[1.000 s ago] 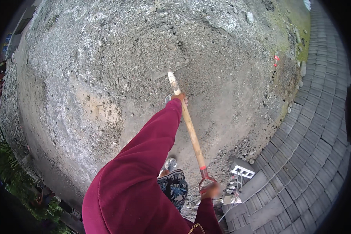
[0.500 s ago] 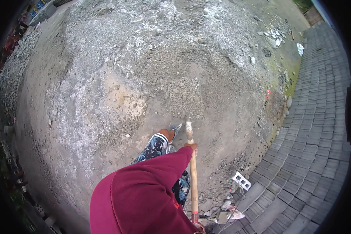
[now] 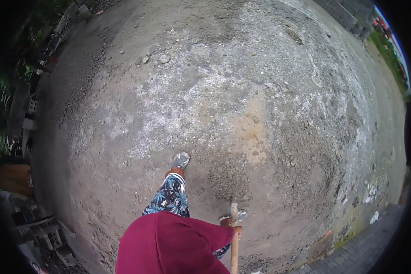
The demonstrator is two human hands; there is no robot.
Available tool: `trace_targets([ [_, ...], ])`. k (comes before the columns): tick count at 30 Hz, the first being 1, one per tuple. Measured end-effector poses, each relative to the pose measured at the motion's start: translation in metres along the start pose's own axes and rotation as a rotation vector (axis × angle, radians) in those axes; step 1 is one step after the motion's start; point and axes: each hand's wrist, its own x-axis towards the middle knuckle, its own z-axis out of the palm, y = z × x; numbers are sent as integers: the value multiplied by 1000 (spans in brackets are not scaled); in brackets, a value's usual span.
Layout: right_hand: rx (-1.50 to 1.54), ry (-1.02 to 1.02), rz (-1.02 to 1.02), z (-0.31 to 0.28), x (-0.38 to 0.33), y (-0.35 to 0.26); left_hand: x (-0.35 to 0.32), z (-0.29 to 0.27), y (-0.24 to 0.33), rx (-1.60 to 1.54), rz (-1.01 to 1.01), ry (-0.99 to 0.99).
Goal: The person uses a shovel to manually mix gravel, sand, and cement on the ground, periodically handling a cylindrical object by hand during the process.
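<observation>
Since 0.5 s ago, view swung right — left hand (image 3: pixel 235 232) clenched on the wooden handle (image 3: pixel 234 249), blade hidden in near gravel (image 3: pixel 233 180). Step: digging in. Next calls for levering up. Right hand unseen.

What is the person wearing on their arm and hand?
The arm near the bottom of the picture is covered by a loose, dark red long sleeve that reaches the wrist. The hand poking out of it is bare, with no glove, watch or ring showing. Only this one arm can be seen.
</observation>
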Motion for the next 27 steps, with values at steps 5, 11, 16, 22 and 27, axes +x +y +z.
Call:
trace_targets([
  [5, 538, -179, -155, 65, -65, -161, -140, -166, 288, -346, 537, 79],
  [11, 1228, -956, -525, 92, -313, -513, -510, -419, 589, -526, 1362, 357],
  [16, 1119, -1444, -967, 26, -545, -621, -665, -528, 602, -530, 1360, 625],
  [22, 965, -1144, -874, 54, -426, -579, -458, -482, 519, -736, 1110, 431],
  [27, 843, -928, -911, 27, -364, -528, -304, -418, 405, -776, 675, 260],
])
